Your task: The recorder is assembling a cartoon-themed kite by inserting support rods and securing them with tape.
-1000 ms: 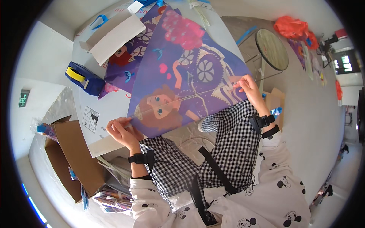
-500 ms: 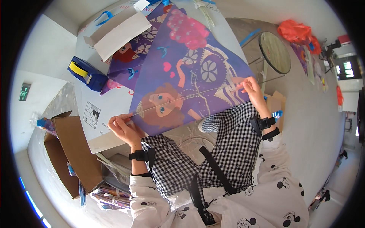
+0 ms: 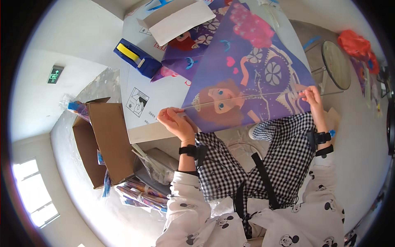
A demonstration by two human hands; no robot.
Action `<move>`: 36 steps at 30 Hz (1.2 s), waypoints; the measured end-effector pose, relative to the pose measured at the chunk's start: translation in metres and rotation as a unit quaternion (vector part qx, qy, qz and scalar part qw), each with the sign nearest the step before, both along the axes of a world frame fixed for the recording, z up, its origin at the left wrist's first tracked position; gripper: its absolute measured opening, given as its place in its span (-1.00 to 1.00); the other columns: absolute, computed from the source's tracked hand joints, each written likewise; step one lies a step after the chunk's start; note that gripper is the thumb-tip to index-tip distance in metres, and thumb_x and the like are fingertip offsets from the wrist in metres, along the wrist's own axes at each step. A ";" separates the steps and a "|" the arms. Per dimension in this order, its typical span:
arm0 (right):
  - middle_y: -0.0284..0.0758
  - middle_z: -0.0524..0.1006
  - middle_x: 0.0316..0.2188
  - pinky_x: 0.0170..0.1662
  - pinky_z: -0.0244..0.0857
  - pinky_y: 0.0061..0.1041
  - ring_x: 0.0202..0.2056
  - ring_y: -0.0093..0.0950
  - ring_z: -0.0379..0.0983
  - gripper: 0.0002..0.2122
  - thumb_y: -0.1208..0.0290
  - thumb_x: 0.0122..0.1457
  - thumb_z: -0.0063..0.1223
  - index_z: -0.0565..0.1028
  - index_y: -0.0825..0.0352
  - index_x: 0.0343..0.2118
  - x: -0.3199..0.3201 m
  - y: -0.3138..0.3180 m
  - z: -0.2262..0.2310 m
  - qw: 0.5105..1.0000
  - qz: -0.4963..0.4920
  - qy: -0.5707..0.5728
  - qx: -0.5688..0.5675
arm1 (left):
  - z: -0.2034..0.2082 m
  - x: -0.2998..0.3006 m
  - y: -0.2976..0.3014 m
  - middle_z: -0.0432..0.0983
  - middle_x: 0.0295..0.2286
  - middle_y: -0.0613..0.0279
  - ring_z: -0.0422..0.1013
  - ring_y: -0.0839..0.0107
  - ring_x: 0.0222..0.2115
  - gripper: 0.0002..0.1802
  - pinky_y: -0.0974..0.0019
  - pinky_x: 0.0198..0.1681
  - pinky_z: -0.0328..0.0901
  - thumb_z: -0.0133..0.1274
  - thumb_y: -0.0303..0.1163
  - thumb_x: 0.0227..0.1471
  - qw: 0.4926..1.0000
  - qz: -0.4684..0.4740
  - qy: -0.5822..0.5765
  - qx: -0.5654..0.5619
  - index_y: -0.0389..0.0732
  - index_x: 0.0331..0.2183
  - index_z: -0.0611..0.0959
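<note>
A large purple printed sheet (image 3: 263,53) of thin fabric or film, roughly triangular, hangs over the table's near edge toward my lap. On it are a cartoon princess and a pink patch. A thin pale strand (image 3: 251,97) runs straight across the sheet from hand to hand; I cannot tell if it is string or a thin rod. At its left end my left hand (image 3: 177,124) is closed in a pinch by the sheet's edge. My right hand (image 3: 314,99) pinches the strand's other end at the right edge. More printed purple sheets (image 3: 185,55) lie beneath.
On the white table (image 3: 142,125) stand a blue tape dispenser (image 3: 138,57) with yellow tape and an open white box (image 3: 181,22). Left of my legs are an open brown carton (image 3: 111,142) and bundled colourful packs (image 3: 142,193). A round stool (image 3: 336,65) stands at right.
My view has turned left, so the table and hands appear farther right and a window shows at left. Both hands keep their pinch at the strand's ends.
</note>
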State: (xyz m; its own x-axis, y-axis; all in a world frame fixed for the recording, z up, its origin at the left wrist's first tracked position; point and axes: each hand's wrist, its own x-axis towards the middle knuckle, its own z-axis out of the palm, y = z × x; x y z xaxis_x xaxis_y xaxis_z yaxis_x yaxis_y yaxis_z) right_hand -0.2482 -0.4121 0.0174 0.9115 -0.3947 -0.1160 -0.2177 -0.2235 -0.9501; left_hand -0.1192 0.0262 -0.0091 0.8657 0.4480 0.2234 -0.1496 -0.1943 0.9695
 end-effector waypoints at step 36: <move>-0.35 0.50 -0.30 -0.16 0.35 -0.57 -0.20 -0.54 0.51 -0.87 0.35 0.36 -0.20 0.31 0.30 -0.21 0.004 0.007 -0.006 1.000 -0.008 0.005 -0.012 | -0.003 0.000 0.008 0.37 -0.53 0.22 0.37 0.45 -0.49 -0.85 0.37 -0.30 0.24 -0.23 -0.36 0.30 1.000 -0.017 0.021 0.004 -0.25 -0.22 0.30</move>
